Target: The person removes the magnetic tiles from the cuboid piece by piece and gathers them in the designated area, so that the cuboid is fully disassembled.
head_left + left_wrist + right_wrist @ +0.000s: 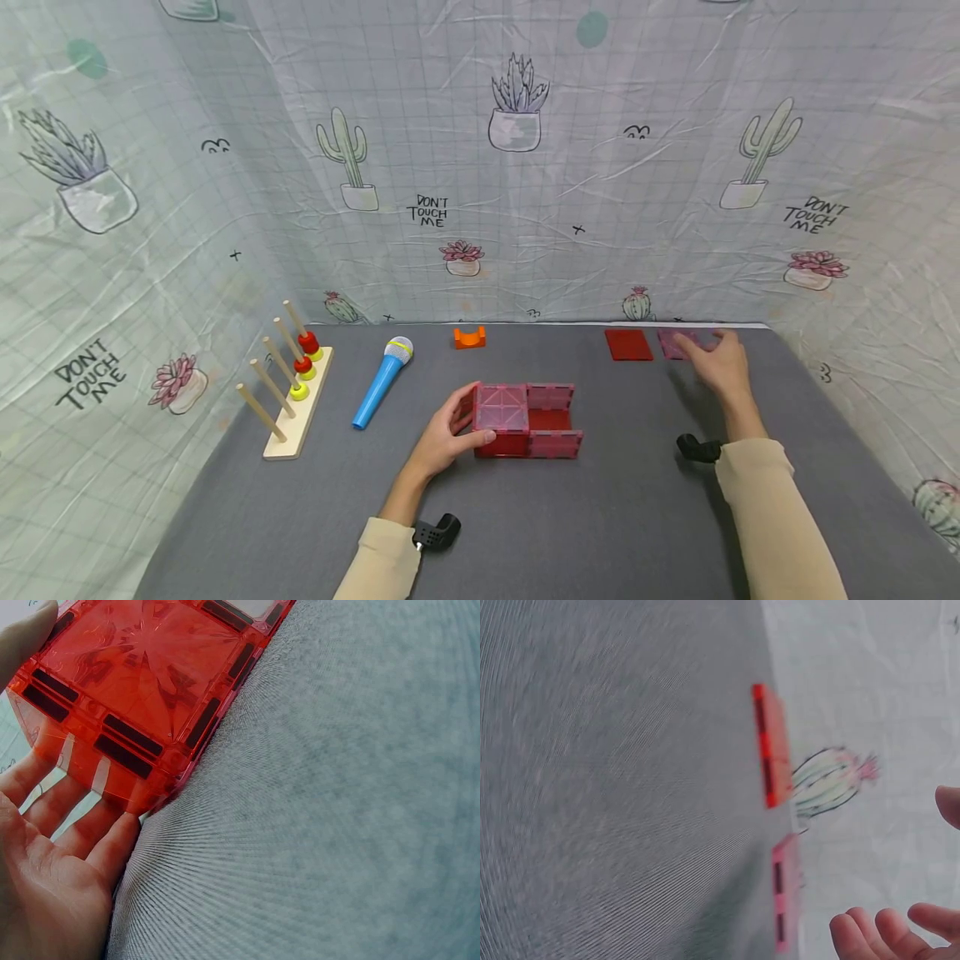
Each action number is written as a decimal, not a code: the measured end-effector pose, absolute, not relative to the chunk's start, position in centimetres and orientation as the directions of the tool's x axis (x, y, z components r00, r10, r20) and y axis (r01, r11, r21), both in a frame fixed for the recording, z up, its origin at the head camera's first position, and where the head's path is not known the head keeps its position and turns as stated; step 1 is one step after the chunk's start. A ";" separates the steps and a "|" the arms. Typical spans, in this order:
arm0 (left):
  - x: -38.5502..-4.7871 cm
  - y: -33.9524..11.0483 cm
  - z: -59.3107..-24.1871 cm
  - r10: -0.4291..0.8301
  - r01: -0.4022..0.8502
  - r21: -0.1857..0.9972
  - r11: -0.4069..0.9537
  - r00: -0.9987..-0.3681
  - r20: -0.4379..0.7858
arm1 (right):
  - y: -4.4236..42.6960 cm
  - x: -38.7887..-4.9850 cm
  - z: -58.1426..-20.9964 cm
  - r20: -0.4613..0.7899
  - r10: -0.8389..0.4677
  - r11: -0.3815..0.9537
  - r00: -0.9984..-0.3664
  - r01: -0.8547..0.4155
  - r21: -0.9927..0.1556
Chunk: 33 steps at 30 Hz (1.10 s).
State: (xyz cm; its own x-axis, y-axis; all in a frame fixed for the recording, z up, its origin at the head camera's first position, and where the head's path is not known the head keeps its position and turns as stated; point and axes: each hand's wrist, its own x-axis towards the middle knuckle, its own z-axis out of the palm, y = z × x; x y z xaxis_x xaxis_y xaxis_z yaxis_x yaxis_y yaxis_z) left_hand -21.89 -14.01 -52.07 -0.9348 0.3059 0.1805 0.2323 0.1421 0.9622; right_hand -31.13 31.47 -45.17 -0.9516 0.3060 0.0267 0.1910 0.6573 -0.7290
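Note:
A box of see-through red and pink square tiles (502, 408) stands mid-table, its right half without a top. My left hand (438, 437) holds its left end, thumb on the near side and fingers at the far left side; the left wrist view shows the fingers (75, 817) behind the red tile (142, 667). Over at the back right, my right hand (722, 367) is above and beside a flat pink tile (672, 343), fingers apart. In the right wrist view its fingers (877, 934) are loosely bent, holding nothing, right of the pink tile (785, 892).
A flat red tile (628, 345) lies left of the pink one. At the back is an orange piece (470, 338). Left of the box are a blue toy microphone (381, 383) and a wooden peg stand (288, 437) with red and yellow rings. A patterned curtain (570, 183) hangs behind.

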 end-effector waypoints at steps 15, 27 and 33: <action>-22.2 -14.4 -52.3 0.305 0.270 0.956 0.118 -0.926 0.224 | 27.1 -28.2 -41.8 0.147 0.261 0.621 -0.954 0.049 -0.782; -22.0 -14.2 -52.3 0.312 0.259 0.960 0.105 -0.925 0.215 | 24.1 -25.2 -39.1 0.237 0.173 0.632 -0.956 -0.077 -0.771; -21.9 -14.2 -52.3 0.315 0.268 0.958 0.104 -0.922 0.224 | 22.8 -24.0 -38.4 0.283 0.110 0.639 -0.953 -0.150 -0.755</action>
